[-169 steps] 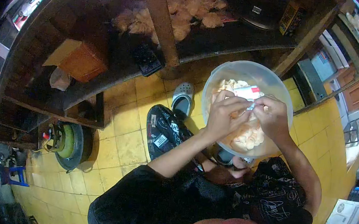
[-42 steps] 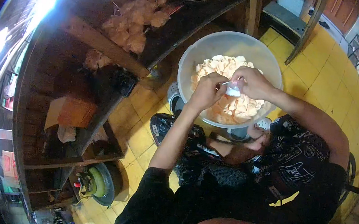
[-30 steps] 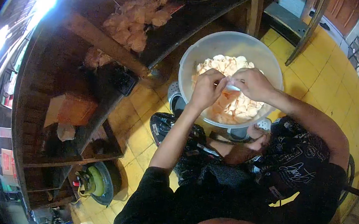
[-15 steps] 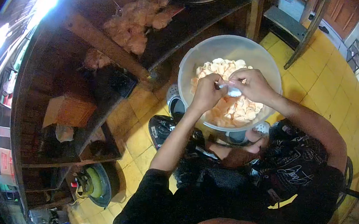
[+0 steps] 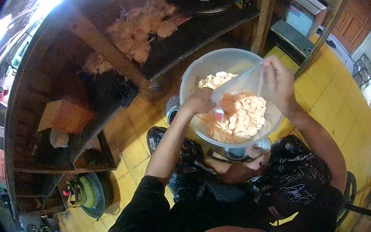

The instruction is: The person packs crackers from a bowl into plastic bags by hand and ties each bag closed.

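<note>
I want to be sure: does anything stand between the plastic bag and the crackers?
Nothing visible does: the plastic bag, stretched between left hand and right hand, appears directly above the crackers in the open tub.

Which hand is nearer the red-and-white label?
The left hand, close beside the label; the right hand is farther off, at the upper corner of the clear plastic.

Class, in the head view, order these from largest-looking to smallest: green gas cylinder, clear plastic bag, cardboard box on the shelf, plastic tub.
1. Plastic tub
2 and 3, unranked: clear plastic bag and cardboard box; they look alike, and the bag's see-through edges are hard to make out.
4. Green gas cylinder
</note>
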Demonstrator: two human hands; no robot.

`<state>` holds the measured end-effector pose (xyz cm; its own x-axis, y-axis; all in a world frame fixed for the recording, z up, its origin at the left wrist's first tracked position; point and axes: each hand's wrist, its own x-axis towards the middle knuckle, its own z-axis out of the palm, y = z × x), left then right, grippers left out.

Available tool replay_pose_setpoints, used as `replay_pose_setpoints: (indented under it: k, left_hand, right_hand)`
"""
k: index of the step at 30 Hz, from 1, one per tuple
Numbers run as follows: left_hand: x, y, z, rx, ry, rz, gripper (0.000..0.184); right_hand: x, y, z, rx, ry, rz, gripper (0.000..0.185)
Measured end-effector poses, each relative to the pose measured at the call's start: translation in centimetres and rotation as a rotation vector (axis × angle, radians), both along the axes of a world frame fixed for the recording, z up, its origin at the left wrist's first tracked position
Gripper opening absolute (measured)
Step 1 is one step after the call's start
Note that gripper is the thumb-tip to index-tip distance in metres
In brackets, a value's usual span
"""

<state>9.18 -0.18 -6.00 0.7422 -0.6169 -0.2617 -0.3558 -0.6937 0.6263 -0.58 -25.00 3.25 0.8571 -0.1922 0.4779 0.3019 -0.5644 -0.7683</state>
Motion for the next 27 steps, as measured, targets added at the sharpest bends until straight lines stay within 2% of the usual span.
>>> replay_pose_setpoints:
  k: [2,3,4,6,7,8,10,11,12,14,15,16,17,18,20,22,24,25,26,27]
  left_hand:
    - [0.8,0.6,-0.3,0.015,0.047,0.082,0.039]
    - [1.4,0.8,-0.1,-0.166,-0.203,-0.035,0.041]
    - [1.4,0.7,-0.1,-0.165,-0.199,-0.035,0.041]
    - [1.4,0.2,0.2,-0.462,-0.311,0.202,0.042]
    - [1.4,-0.1,0.6,-0.492,-0.125,0.18,0.055]
    - [0.8,-0.5,0.7,-0.495,-0.124,0.185,0.055]
    - [-0.1,-1.1,0.5,-0.913,0.078,0.244,0.075]
    - [0.9,-0.8,-0.4,-0.872,-0.002,0.142,0.088]
    - [0.7,-0.7,-0.2,-0.872,-0.002,0.145,0.088]
    - [-0.3,-0.3,0.0,-0.876,0.091,0.335,0.067]
    - [-0.6,0.0,0.0,-0.876,0.094,0.337,0.067]
    - [-0.8,0.5,0.0,-0.817,0.085,0.389,0.053]
    - [-1.2,0.9,-0.1,-0.755,0.077,0.44,0.04]
    - [-2.0,1.1,0.2,-0.752,0.081,0.443,0.04]
    - [-4.0,0.8,1.7,-0.914,0.428,0.316,0.023]
    - [-6.3,-0.5,3.1,-0.877,0.48,0.344,0.026]
    - [-7.0,-1.7,3.5,-0.826,0.116,0.218,0.015]
    - [-6.6,-1.9,3.1,-0.885,0.08,0.179,0.016]
    - [-6.0,-1.5,2.3,-0.886,0.088,0.191,0.016]
    - [-5.4,-0.8,2.2,-0.823,0.13,0.228,0.017]
  right_hand:
    - [0.4,-0.8,0.5,0.073,0.008,-0.006,0.013]
    - [0.6,-1.0,0.5,0.147,0.016,-0.013,0.015]
    - [0.9,-0.9,0.4,0.148,0.019,-0.014,0.015]
    - [1.3,-0.7,0.0,0.289,-0.1,0.038,0.016]
    - [1.1,-0.6,-0.2,0.287,-0.095,0.04,0.016]
    - [1.0,-0.5,-0.4,0.373,-0.029,0.088,0.015]
    - [1.2,-0.3,-0.6,0.454,0.033,0.142,0.017]
    - [1.2,-0.2,-0.7,0.459,0.049,0.172,0.019]
    - [1.3,0.0,-0.9,0.466,0.066,0.202,0.022]
    - [1.4,-0.2,-1.4,0.457,0.123,0.246,0.023]
    - [1.4,-0.3,-1.7,0.447,0.178,0.288,0.025]
    - [1.6,-0.2,-2.1,0.448,0.181,0.287,0.025]
    - [1.6,0.1,-2.5,0.315,0.217,0.252,0.023]
    - [1.7,0.4,-2.7,0.183,0.253,0.219,0.022]
    - [1.4,1.8,-2.0,0.238,0.353,0.284,0.021]
    - [1.0,3.6,-2.4,0.307,0.478,0.352,0.02]
    - [1.4,4.8,-3.1,0.419,0.485,0.493,0.017]
    - [1.6,5.1,-2.9,0.529,0.583,0.569,0.017]
    - [1.8,5.3,-3.3,0.53,0.598,0.572,0.017]
    - [2.2,5.5,-3.5,0.445,0.476,0.524,0.019]
